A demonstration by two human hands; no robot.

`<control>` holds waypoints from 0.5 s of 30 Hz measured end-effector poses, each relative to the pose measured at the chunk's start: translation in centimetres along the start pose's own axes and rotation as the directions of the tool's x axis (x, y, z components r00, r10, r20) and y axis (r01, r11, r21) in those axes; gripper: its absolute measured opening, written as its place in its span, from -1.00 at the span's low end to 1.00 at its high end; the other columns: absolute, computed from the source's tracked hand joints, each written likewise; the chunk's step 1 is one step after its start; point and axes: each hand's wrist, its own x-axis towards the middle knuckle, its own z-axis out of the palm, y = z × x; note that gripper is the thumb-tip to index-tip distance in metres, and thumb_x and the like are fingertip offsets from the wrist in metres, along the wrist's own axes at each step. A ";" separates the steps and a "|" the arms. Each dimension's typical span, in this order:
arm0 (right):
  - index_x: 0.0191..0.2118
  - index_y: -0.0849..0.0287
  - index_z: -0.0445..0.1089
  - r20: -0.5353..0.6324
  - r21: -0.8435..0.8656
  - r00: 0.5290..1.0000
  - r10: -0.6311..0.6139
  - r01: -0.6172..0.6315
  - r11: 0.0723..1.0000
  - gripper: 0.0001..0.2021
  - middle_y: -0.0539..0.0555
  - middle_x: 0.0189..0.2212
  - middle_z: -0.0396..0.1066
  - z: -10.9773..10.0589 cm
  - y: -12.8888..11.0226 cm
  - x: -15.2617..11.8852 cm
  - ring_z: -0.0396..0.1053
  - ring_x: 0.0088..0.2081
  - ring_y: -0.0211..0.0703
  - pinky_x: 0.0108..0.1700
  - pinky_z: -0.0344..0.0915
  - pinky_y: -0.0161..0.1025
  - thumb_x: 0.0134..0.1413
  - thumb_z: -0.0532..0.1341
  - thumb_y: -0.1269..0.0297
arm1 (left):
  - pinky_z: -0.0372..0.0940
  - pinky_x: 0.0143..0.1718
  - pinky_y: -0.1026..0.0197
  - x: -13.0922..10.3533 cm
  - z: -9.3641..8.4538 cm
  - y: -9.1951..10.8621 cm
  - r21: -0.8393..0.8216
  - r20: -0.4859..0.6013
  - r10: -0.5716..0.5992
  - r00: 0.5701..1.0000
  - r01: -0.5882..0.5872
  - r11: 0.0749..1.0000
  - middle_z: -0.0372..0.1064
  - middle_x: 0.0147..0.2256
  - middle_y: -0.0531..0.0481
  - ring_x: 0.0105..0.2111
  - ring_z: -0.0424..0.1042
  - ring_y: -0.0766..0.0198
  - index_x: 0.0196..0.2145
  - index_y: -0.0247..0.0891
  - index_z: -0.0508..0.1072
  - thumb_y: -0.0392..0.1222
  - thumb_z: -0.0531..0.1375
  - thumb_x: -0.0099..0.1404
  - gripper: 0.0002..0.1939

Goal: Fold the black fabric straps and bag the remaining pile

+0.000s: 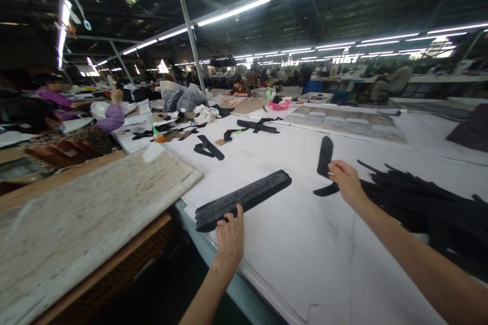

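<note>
A stack of long black fabric strips (244, 198), fanned so that their edges show, lies slantwise on the white table (282, 264). My left hand (231, 231) rests at the stack's near edge, fingers apart, fingertips touching it. To the right, my right hand (345, 177) pinches a black strip (325, 155) whose rounded end stands up above the table. Just below that hand, another black piece (326, 190) pokes out to the left. A large loose heap of black strips (430, 208) lies at the right, partly behind my right forearm.
Black pieces (209, 147) and crossed strips (261, 125) lie farther back. Beyond them are a pink basket (279, 105) and patterned sheets (346, 121). A pale board (95, 213) stands at the left, near a person in a purple sleeve (110, 118). An orange-based bottle (158, 135) stands nearby.
</note>
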 end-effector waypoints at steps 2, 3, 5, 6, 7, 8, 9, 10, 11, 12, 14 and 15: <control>-0.37 0.17 0.31 0.170 -0.156 0.979 -0.110 0.136 0.978 -0.80 -0.04 -0.54 0.30 2.3 0.1 -4.8 0.28 -0.45 -0.22 -0.36 0.28 -0.26 0.02 0.12 0.14 | 0.25 -0.06 -0.09 -0.7 -0.2 -0.5 -0.143 -0.069 0.018 0.997 -0.028 0.989 0.28 0.01 -0.31 -0.06 0.32 -0.05 0.04 -0.29 0.34 -0.53 -0.07 0.15 -0.47; -0.35 0.16 0.31 0.263 -0.222 0.950 -0.166 0.227 0.948 -0.81 -0.03 -0.52 0.31 3.3 0.0 -7.1 0.27 -0.45 -0.22 -0.36 0.26 -0.27 0.09 0.07 0.17 | 0.23 -0.02 -0.06 -1.0 -0.3 -0.6 -0.271 -0.068 0.016 0.998 -0.034 0.962 0.31 0.00 -0.27 -0.04 0.31 -0.02 -0.02 -0.29 0.38 -0.51 -0.07 0.17 -0.53; -0.33 0.16 0.32 0.427 -0.290 0.856 -0.290 0.434 0.853 -0.81 0.02 -0.45 0.35 5.3 -0.1 -11.3 0.27 -0.40 -0.22 -0.32 0.23 -0.27 0.19 -0.01 0.27 | 0.30 -0.13 0.02 -1.6 -0.4 -0.9 -0.616 0.068 -0.029 0.997 0.065 0.785 0.42 -0.15 -0.22 -0.16 0.40 0.07 -0.15 -0.30 0.43 -0.37 -0.05 0.26 -0.69; -0.33 0.17 0.32 0.500 -0.305 0.790 -0.354 0.544 0.782 -0.79 0.04 -0.40 0.36 6.2 0.0 -13.0 0.28 -0.36 -0.21 -0.28 0.22 -0.27 0.21 -0.03 0.33 | 0.35 -0.25 0.07 -1.9 -0.4 -1.1 -0.768 0.188 -0.046 0.981 0.176 0.615 0.45 -0.26 -0.19 -0.27 0.44 0.11 -0.19 -0.31 0.42 -0.25 -0.05 0.30 -0.72; -0.34 0.17 0.33 0.561 -0.314 0.718 -0.412 0.646 0.696 -0.77 0.06 -0.37 0.37 7.0 0.3 -14.5 0.28 -0.33 -0.20 -0.26 0.21 -0.26 0.22 -0.05 0.40 | 0.36 -0.36 0.12 -2.0 -0.4 -1.3 -0.860 0.306 -0.046 0.951 0.297 0.414 0.46 -0.35 -0.17 -0.38 0.45 0.15 -0.22 -0.32 0.41 -0.13 -0.05 0.32 -0.70; -0.36 0.18 0.33 0.617 -0.319 0.641 -0.456 0.734 0.599 -0.75 0.07 -0.35 0.38 7.7 0.6 -15.7 0.28 -0.31 -0.18 -0.24 0.21 -0.25 0.21 -0.05 0.45 | 0.35 -0.45 0.16 -2.2 -0.4 -1.5 -0.889 0.402 -0.040 0.915 0.400 0.221 0.45 -0.41 -0.14 -0.47 0.45 0.19 -0.25 -0.34 0.39 -0.03 -0.05 0.32 -0.65; -0.37 0.18 0.34 0.666 -0.324 0.570 -0.482 0.802 0.502 -0.75 0.07 -0.35 0.38 8.2 0.9 -16.6 0.27 -0.31 -0.18 -0.24 0.20 -0.25 0.20 -0.04 0.50 | 0.34 -0.50 0.19 -2.3 -0.5 -1.8 -0.878 0.472 -0.041 0.881 0.473 0.066 0.44 -0.45 -0.12 -0.52 0.44 0.22 -0.28 -0.35 0.38 0.04 -0.04 0.30 -0.61; -0.39 0.18 0.35 0.707 -0.326 0.511 -0.489 0.849 0.416 -0.75 0.07 -0.36 0.38 8.7 1.3 -17.3 0.27 -0.32 -0.17 -0.25 0.19 -0.24 0.18 -0.02 0.52 | 0.33 -0.52 0.21 -2.4 -0.6 -2.0 -0.857 0.515 -0.050 0.855 0.514 -0.035 0.43 -0.47 -0.10 -0.54 0.43 0.24 -0.31 -0.35 0.37 0.08 -0.02 0.28 -0.59; -0.39 0.18 0.35 0.743 -0.321 0.463 -0.483 0.880 0.350 -0.77 0.06 -0.37 0.38 9.0 1.6 -17.8 0.26 -0.33 -0.17 -0.27 0.18 -0.24 0.16 0.01 0.54 | 0.33 -0.52 0.22 -2.4 -0.7 -2.3 -0.840 0.542 -0.058 0.839 0.537 -0.081 0.41 -0.50 -0.07 -0.55 0.43 0.25 -0.33 -0.35 0.37 0.09 0.02 0.26 -0.60; -0.40 0.18 0.36 0.773 -0.312 0.426 -0.469 0.900 0.303 -0.78 0.05 -0.38 0.37 9.1 1.9 -18.2 0.25 -0.35 -0.18 -0.29 0.17 -0.24 0.15 0.03 0.53 | 0.33 -0.53 0.23 -2.5 -0.8 -2.6 -0.829 0.558 -0.070 0.827 0.553 -0.080 0.39 -0.53 -0.04 -0.56 0.42 0.25 -0.35 -0.35 0.37 0.07 0.05 0.24 -0.63; -0.40 0.17 0.36 0.819 -0.291 0.381 -0.429 0.920 0.261 -0.80 0.04 -0.41 0.35 9.1 2.2 -18.7 0.24 -0.36 -0.17 -0.32 0.16 -0.23 0.15 0.06 0.52 | 0.31 -0.55 0.25 -2.6 -1.0 -2.9 -0.825 0.563 -0.071 0.823 0.565 0.003 0.35 -0.57 0.02 -0.58 0.40 0.27 -0.37 -0.33 0.36 -0.05 0.10 0.21 -0.75; -0.40 0.17 0.37 0.836 -0.279 0.366 -0.410 0.925 0.258 -0.80 0.04 -0.41 0.34 8.9 2.2 -18.8 0.23 -0.36 -0.17 -0.33 0.15 -0.23 0.15 0.06 0.52 | 0.29 -0.55 0.27 -2.7 -1.1 -3.0 -0.831 0.550 -0.063 0.833 0.553 0.060 0.34 -0.58 0.06 -0.59 0.38 0.29 -0.37 -0.32 0.36 -0.16 0.13 0.17 -0.84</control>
